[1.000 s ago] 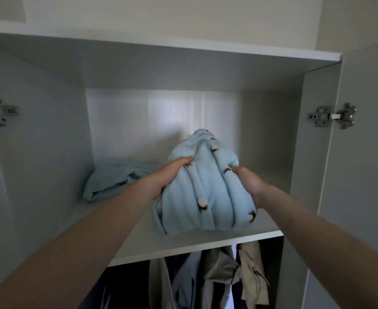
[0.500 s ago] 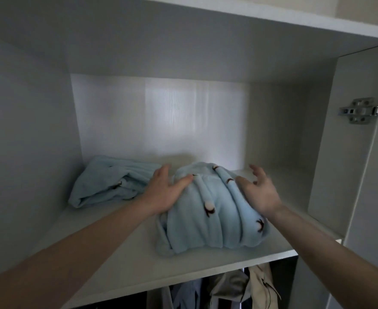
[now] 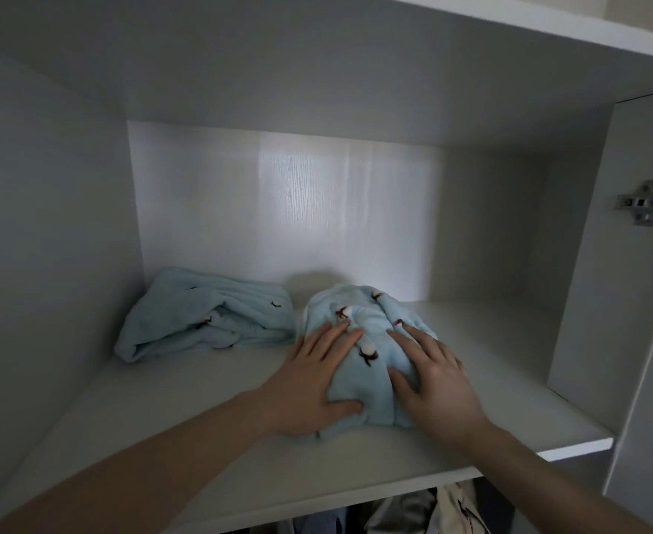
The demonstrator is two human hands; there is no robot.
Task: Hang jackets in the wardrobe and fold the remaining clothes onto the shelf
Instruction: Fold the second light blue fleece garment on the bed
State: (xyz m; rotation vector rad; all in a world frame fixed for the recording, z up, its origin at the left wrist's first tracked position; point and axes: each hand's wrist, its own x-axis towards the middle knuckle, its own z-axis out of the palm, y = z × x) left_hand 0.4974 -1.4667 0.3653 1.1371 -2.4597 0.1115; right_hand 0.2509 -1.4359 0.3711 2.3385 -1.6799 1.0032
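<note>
A folded light-blue fleece garment [image 3: 367, 364] with small brown-and-white flower prints lies on the white wardrobe shelf [image 3: 201, 425], near the middle. My left hand [image 3: 309, 383] rests flat on its left side, fingers spread. My right hand [image 3: 432, 379] lies flat on its right side, fingers also spread. Neither hand grips the cloth. A second light-blue garment [image 3: 205, 314], loosely folded, sits to the left, close to the back wall.
Below the shelf's front edge, the tops of hanging jackets [image 3: 425, 510] show in beige and dark cloth. A metal door hinge [image 3: 648, 202] is fixed on the right side panel. The shelf's right part [image 3: 509, 341] has bare room.
The garment went from held upright at the shelf's edge to lying further in on the shelf. My hands let go and now press flat on top of it.
</note>
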